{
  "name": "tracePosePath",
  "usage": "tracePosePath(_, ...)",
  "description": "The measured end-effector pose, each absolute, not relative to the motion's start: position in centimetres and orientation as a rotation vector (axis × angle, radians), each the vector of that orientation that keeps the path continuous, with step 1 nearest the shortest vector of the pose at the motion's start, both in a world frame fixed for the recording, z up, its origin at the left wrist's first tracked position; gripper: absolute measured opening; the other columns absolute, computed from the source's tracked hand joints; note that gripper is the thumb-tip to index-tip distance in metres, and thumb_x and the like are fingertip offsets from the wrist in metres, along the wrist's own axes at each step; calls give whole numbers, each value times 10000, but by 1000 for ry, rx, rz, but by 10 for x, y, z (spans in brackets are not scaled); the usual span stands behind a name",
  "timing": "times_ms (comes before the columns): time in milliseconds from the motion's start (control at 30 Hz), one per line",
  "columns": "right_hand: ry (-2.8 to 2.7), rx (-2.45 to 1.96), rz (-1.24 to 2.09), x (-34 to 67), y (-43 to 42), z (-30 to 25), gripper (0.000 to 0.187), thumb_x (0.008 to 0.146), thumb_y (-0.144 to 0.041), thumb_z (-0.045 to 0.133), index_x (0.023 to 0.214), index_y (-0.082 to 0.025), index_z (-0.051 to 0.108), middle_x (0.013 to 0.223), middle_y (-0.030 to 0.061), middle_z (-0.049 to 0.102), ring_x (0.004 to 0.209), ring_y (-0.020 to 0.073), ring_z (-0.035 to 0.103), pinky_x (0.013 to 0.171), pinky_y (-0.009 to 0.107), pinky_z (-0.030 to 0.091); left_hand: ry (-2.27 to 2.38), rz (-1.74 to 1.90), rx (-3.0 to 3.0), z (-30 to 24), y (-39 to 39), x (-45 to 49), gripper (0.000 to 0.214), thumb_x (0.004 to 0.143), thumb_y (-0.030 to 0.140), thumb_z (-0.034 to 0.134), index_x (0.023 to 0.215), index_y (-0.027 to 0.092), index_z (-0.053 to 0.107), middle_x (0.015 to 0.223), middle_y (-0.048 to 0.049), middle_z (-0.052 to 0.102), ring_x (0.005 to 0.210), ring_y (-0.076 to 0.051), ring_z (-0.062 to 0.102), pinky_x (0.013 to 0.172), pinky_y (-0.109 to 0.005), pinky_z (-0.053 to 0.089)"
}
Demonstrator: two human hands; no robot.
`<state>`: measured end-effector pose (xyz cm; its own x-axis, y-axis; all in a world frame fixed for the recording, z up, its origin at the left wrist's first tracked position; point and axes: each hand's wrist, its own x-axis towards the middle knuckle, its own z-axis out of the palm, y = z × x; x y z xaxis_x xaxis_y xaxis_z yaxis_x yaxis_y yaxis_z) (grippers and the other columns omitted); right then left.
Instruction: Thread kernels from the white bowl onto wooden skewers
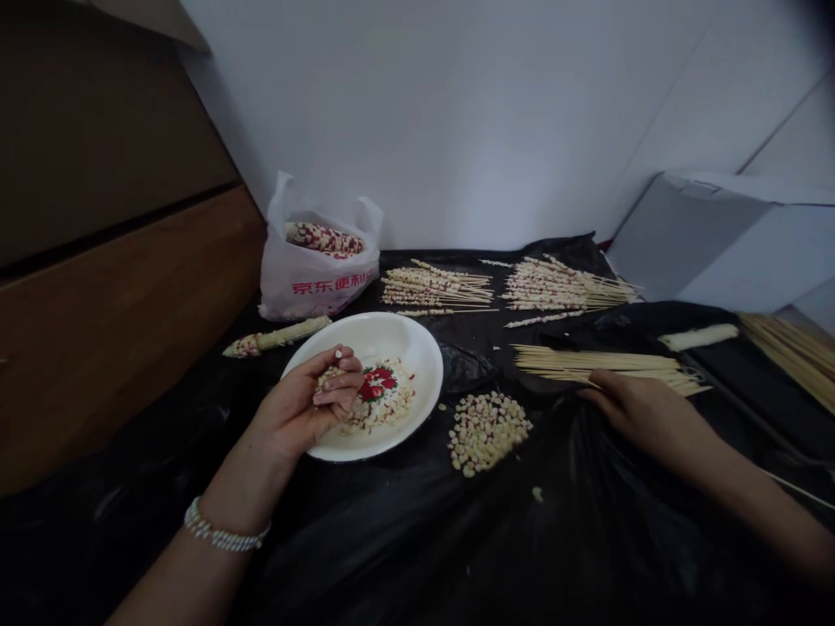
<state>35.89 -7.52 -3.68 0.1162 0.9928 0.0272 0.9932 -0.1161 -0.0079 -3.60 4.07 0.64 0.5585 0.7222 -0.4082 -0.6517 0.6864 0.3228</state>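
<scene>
My left hand (313, 402) is cupped over the near rim of a white plate (417, 348), its fingers closed round a small heap of corn kernels. More kernels lie in the plate on a red flower pattern. My right hand (636, 407) lies palm down on the black plastic sheet, its fingertips touching the near end of a bundle of bare bamboo skewers (600, 363). Whether those fingers pinch a skewer is hidden. A loose pile of kernels (486, 430) sits on the sheet between both hands.
Two heaps of skewers threaded with kernels (437, 285) (561, 285) lie at the back. A white plastic bag (317, 269) holds a red-and-white corn cob; a partly stripped cob (277, 337) lies beside it. More skewers (792, 348) at far right, wooden furniture on the left.
</scene>
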Motion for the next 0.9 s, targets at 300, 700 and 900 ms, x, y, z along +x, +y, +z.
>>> tracePosePath(300, -1998, -2420, -175, 361, -73, -37, 214, 896, -350, 439, 802, -213, 573, 795, 67, 638, 698, 231, 604, 565, 299, 317, 559, 816, 128, 7, 40, -35, 183, 952, 130, 348, 808, 142, 461, 651, 15, 432, 424, -40, 393, 323, -107, 302)
tracePosePath(700, -2294, -2069, -94, 294, -23, -28, 216, 897, -316, 491, 753, -208, 610, 797, 25, 613, 728, 152, 584, 596, 257, 328, 632, 787, 68, 9, 46, -28, 185, 955, 143, 353, 808, 144, 466, 633, 14, 443, 414, -42, 392, 312, -103, 285)
tracePosePath(900, -2228, -2073, -145, 307, -17, -35, 279, 930, -344, 407, 862, -193, 632, 849, 59, 613, 723, 167, 589, 592, 269, 339, 613, 770, 62, 12, 49, -21, 202, 956, 158, 360, 788, 144, 470, 590, 29, 415, 401, -42, 394, 312, -103, 300)
